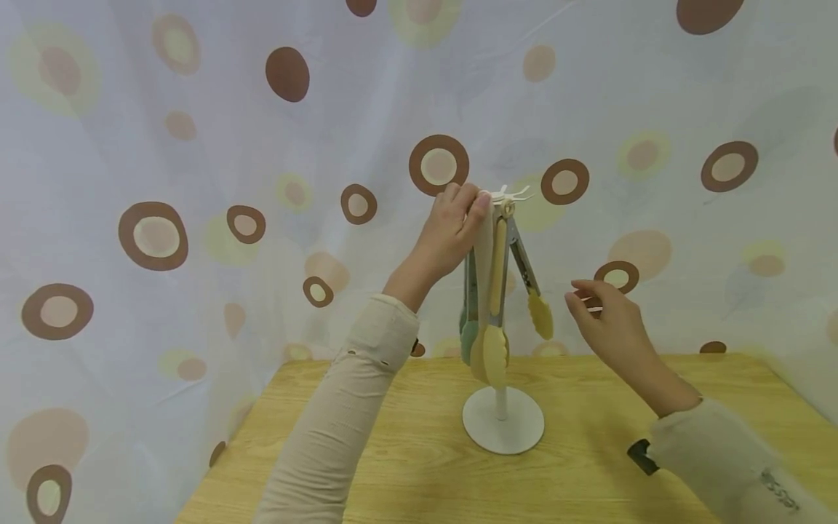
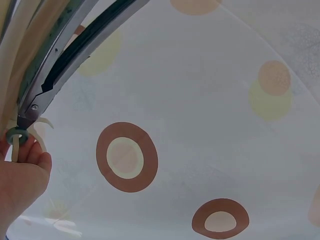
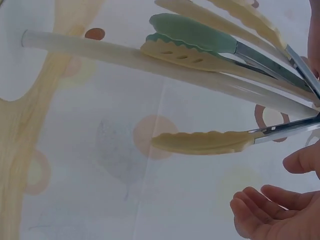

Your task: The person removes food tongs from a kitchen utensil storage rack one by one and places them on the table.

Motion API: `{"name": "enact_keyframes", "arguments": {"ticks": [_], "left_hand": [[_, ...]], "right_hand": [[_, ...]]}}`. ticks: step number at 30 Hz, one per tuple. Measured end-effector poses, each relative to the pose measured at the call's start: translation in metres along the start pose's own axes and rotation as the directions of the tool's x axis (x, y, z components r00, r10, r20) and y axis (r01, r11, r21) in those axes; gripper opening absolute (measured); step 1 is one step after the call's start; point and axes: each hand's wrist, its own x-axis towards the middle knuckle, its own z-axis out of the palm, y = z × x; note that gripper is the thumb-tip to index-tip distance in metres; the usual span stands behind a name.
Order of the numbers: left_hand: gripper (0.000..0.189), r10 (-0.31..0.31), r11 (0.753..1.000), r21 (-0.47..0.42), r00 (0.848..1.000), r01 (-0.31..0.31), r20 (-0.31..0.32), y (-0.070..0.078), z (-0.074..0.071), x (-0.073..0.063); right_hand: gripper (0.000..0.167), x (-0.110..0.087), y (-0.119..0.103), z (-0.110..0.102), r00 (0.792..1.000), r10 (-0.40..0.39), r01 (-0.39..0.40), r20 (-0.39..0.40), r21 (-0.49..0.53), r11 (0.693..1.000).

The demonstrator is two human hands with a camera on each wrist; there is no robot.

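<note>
A white utensil stand [image 1: 484,431] stands upright on the table, with hooks at its top. My left hand [image 1: 449,222] grips the stand's top among the hooks, beside the green ring [image 2: 18,135] of a pair of tongs. Yellow-tipped tongs [image 1: 540,316] hang spread from a hook, one arm swung out to the right. Green-tipped tongs [image 3: 195,32] and a beige slotted utensil [image 3: 177,54] hang close to the pole. To the right of the stand, my right hand [image 1: 609,320] is apart from the tongs, fingers loosely bent and holding nothing.
The wooden table [image 1: 419,466] lies under the stand. Behind it hangs a pale curtain [image 1: 366,131] with brown, peach and yellow spots. A dark band [image 1: 643,457] shows at my right sleeve.
</note>
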Motion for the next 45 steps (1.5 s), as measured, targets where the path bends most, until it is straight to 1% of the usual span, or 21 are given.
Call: {"name": "enact_keyframes", "arguments": {"ticks": [7, 17, 22, 25, 29, 34, 39, 45], "left_hand": [[0.026, 0.003, 1.000, -0.002, 1.000, -0.003, -0.002, -0.001, 0.000, 0.001], [0.027, -0.009, 1.000, -0.002, 1.000, 0.009, -0.006, 0.000, -0.002, 0.001], [0.027, -0.013, 1.000, 0.006, 1.000, 0.013, -0.011, -0.001, -0.002, 0.001], [0.026, -0.006, 1.000, 0.011, 1.000, 0.006, -0.017, -0.002, -0.001, 0.001], [0.026, 0.007, 1.000, 0.010, 1.000, -0.007, -0.022, -0.002, -0.001, 0.001], [0.025, 0.011, 1.000, 0.008, 1.000, -0.011, -0.025, 0.000, 0.000, 0.001], [0.026, 0.007, 1.000, 0.013, 1.000, -0.007, -0.025, 0.001, 0.001, 0.001], [0.027, 0.003, 1.000, 0.018, 1.000, -0.003, -0.017, 0.001, 0.001, 0.000]], "right_hand": [[0.046, 0.006, -0.013, 0.010, 0.999, -0.030, 0.033, -0.036, 0.073, 0.997], [0.055, 0.012, -0.027, 0.018, 0.997, -0.065, 0.068, -0.030, 0.142, 0.987], [0.061, 0.015, -0.035, 0.024, 0.998, -0.054, 0.057, -0.020, 0.167, 0.984], [0.067, 0.016, -0.039, 0.029, 0.999, -0.039, 0.042, -0.022, 0.175, 0.984], [0.073, 0.018, -0.044, 0.034, 0.999, -0.019, 0.025, -0.038, 0.164, 0.986], [0.078, 0.020, -0.051, 0.038, 0.998, -0.009, 0.016, -0.056, 0.127, 0.992], [0.079, 0.022, -0.054, 0.041, 0.997, -0.019, 0.026, -0.075, 0.104, 0.994], [0.079, 0.024, -0.054, 0.045, 0.997, -0.022, 0.028, -0.078, 0.075, 0.997]]}}
